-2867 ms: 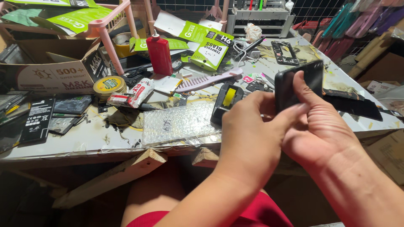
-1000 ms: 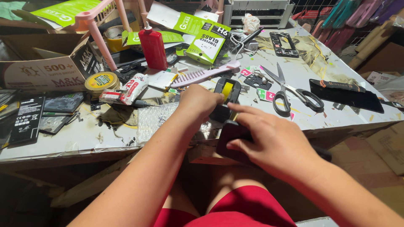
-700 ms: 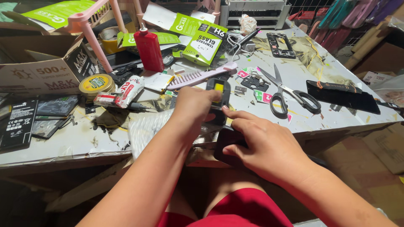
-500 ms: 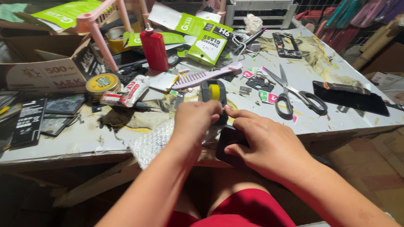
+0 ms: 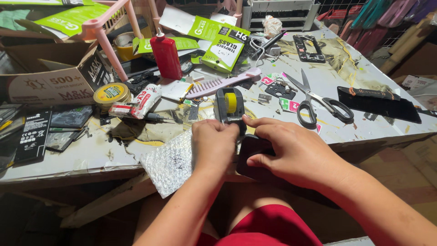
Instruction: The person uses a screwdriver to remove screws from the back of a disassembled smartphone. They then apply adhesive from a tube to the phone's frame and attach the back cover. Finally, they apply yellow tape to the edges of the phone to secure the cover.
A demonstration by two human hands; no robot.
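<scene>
Down at the near edge of the worktable (image 5: 364, 132), both hands meet over a dark phone-shaped slab (image 5: 251, 152). Right hand (image 5: 298, 152): fingers curled around the slab, thumb beneath its left edge, index laid along the top; a firm hold. The slab hangs just off the table edge, above the lap in red cloth (image 5: 268, 228).

Left hand (image 5: 214, 146): fingers bent inward into a loose fist, knuckles up, pressed against the slab's left end and the base of a grey tape dispenser (image 5: 230, 105). Fingertips hidden; cannot tell what, if anything, they pinch.

Dispenser stands upright just beyond the left hand, yellow roll showing in its frame. A sheet of bubble wrap (image 5: 168, 164) lies left of the left hand, drooping over the table edge and touching the wrist.

Farther back:
- black-handled scissors (image 5: 318, 102), blades part open, right of the dispenser
- lilac comb (image 5: 223, 84) lying aslant behind it
- red bottle (image 5: 166, 57) upright, near green-and-white flat boxes (image 5: 223, 48)
- yellow tape roll (image 5: 111, 94) beside a cardboard box (image 5: 54, 77) at left
- long black case (image 5: 378, 102) at far right
</scene>
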